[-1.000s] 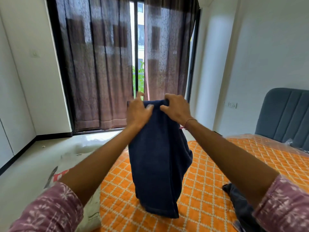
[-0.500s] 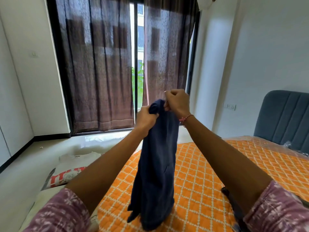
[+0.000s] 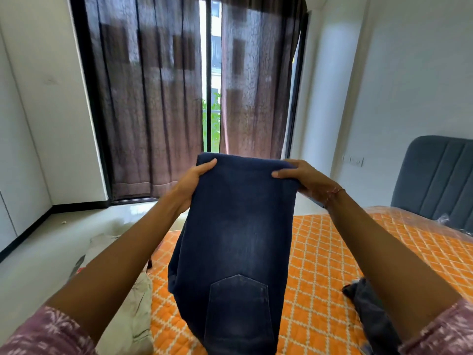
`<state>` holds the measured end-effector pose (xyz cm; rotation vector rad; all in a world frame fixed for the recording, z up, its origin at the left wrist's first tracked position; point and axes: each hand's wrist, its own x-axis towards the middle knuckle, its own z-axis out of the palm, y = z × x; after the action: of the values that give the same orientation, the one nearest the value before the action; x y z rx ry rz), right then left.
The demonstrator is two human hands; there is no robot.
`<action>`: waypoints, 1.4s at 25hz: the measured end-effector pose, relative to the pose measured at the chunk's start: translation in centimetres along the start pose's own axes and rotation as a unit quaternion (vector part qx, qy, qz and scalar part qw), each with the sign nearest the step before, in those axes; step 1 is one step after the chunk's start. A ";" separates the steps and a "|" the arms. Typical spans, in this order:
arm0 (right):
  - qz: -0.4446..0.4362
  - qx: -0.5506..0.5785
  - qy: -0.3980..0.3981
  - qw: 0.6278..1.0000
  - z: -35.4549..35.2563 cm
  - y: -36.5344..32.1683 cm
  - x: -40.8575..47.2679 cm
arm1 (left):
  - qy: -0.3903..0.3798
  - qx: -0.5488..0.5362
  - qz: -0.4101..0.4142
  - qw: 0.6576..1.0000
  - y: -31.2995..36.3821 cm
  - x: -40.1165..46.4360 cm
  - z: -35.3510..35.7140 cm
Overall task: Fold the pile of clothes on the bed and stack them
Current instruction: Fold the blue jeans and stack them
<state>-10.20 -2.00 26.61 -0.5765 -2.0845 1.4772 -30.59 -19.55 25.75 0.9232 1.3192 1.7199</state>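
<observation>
The left hand (image 3: 190, 181) and right hand (image 3: 305, 179) are gripping the top corners of the dark blue jeans (image 3: 235, 239), thumbs pinching the front, holding them up above the orange bed (image 3: 332, 252). A dark garment (image 3: 368, 308) is lying on the bed, right of the jeans.

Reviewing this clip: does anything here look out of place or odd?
Mostly orderly: both hands, left hand and right hand, hold the folded jeans level above the orange bedspread. One oddity: pale clothes hang off the bed's left edge toward the floor, and a dark garment lies crumpled at right.
</observation>
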 end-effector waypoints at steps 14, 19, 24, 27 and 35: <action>0.088 0.077 0.080 0.990 5.3 1.9 8.6 | 0.101 0.273 -0.154 0.944 1.7 8.1 -7.2; -0.050 0.049 0.156 0.985 4.7 0.7 11.5 | 0.108 0.187 0.099 0.971 -1.2 11.1 -7.0; -0.122 0.007 0.260 0.958 4.4 1.4 10.0 | 0.082 0.238 0.175 0.952 -2.1 9.7 -5.6; -0.045 -0.089 0.253 0.962 7.4 9.8 3.1 | 0.027 0.388 0.129 0.912 -9.6 5.6 -8.2; 0.275 -0.458 -0.079 0.842 16.8 29.9 -12.5 | -0.201 0.661 -0.042 0.722 -31.1 -8.7 -11.8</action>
<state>-9.66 -12.38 -8.34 -1.5527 -2.8644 0.6497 -32.73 -26.89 -7.71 1.7865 2.1526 0.1589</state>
